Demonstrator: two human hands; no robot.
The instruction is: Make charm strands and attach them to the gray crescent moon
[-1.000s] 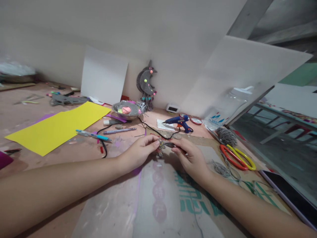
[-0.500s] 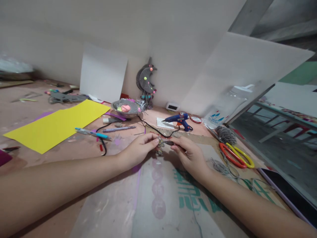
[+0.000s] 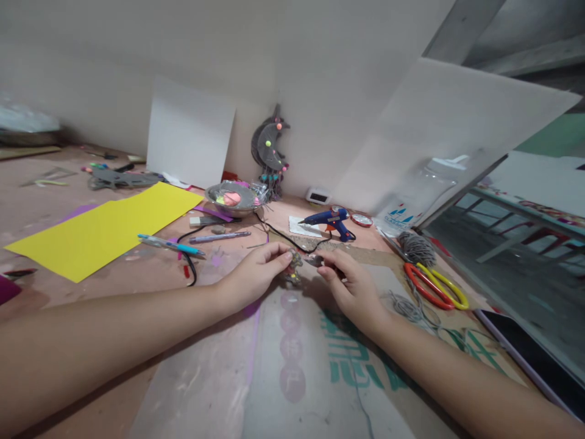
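Between the thumb and fingers of my left hand (image 3: 269, 265) is a small knobbly grey ornament with yellowish spots (image 3: 295, 268). My right hand (image 3: 350, 280), closer to the phone side, pinches a small dark grey piece (image 3: 313, 260) whose kind I cannot make out. That piece points left at the ornament, with a narrow gap between them. Both hands are above a plastic sheet (image 3: 269, 366) printed with pink circles and green characters. Beyond them a blue glue gun (image 3: 331, 219) rests with its nozzle over a small white card (image 3: 297, 227).
At the right lie red-and-yellow-handled scissors (image 3: 429, 286), grey yarn (image 3: 417, 249) and a phone (image 3: 530, 360). Leftward are yellow paper (image 3: 105, 235), pens (image 3: 171, 245) and a metal bowl (image 3: 235, 210). A crescent ornament (image 3: 269, 149) leans on the wall near a clear bottle (image 3: 415, 189).
The dark piece in my right hand has turned slightly and shows more of its face. The ornament in my left hand has tilted a little. Both hands stay in nearly the same place.
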